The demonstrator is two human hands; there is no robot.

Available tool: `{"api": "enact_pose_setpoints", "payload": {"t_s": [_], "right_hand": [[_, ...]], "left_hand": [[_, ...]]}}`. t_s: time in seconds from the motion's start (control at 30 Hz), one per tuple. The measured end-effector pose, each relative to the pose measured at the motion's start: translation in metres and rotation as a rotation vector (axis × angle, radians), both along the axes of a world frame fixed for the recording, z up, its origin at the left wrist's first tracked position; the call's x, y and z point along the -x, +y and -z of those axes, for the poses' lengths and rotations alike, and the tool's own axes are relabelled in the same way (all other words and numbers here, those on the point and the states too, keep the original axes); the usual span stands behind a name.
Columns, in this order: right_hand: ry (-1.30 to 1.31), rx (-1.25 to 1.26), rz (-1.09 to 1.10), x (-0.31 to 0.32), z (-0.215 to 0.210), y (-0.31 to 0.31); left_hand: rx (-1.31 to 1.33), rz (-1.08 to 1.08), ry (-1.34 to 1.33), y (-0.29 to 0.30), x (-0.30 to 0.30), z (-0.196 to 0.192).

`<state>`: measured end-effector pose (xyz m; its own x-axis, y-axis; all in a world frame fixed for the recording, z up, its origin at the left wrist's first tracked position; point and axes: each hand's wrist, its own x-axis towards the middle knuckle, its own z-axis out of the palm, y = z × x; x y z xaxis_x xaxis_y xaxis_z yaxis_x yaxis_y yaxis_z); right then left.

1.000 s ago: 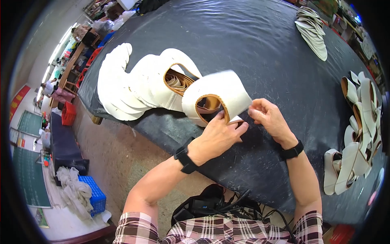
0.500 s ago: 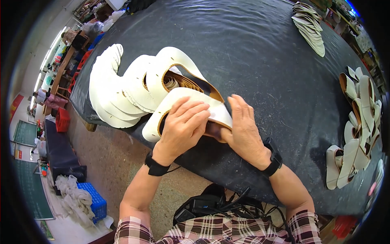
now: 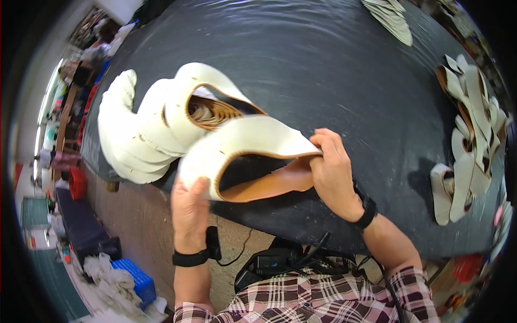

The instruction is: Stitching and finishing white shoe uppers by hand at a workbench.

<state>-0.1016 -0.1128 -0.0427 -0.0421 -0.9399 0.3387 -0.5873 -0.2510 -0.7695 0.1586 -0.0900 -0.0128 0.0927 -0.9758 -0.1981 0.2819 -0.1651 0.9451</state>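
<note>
Between my two hands is a shoe upper (image 3: 247,134), whitish outside and tan inside, spread into a loop with its opening toward me. My right hand (image 3: 334,175) pinches its narrow right end, where the two sides meet. At the rounded left end, my left hand (image 3: 191,215) holds the edge, thumb in front and fingers mostly hidden behind. Just beyond lies an overlapping row of similar uppers (image 3: 153,121), nested one in another, reaching to the left edge of the table. The held piece partly covers the nearest of them.
The dark-covered table (image 3: 323,81) bears a heap of uppers (image 3: 468,140) at right and a stack of pale pieces (image 3: 390,19) at the far right. A blue crate (image 3: 134,282), a red basket (image 3: 78,183) and a dark bench (image 3: 81,220) stand left, beyond the table edge.
My left hand has moved from the top of the upper to its left end. The upper's loop has opened wider, showing its tan inside. The view has shifted slightly.
</note>
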Motion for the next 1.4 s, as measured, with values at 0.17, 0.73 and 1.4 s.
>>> {"api": "enact_pose_setpoints", "payload": {"t_s": [0.17,0.73,1.4], "right_hand": [[-0.2,-0.448,-0.063,0.0,-0.003,-0.054],[0.824,-0.114,0.538,0.287,-0.033,0.154],[0.437,0.067,0.423,0.311,-0.022,0.181]], "left_hand": [[0.307,-0.078,-0.541,-0.091,0.024,-0.051],[0.453,-0.287,-0.779,-0.076,0.023,-0.013],[1.402,0.714,-1.312,0.05,0.366,0.013]]}}
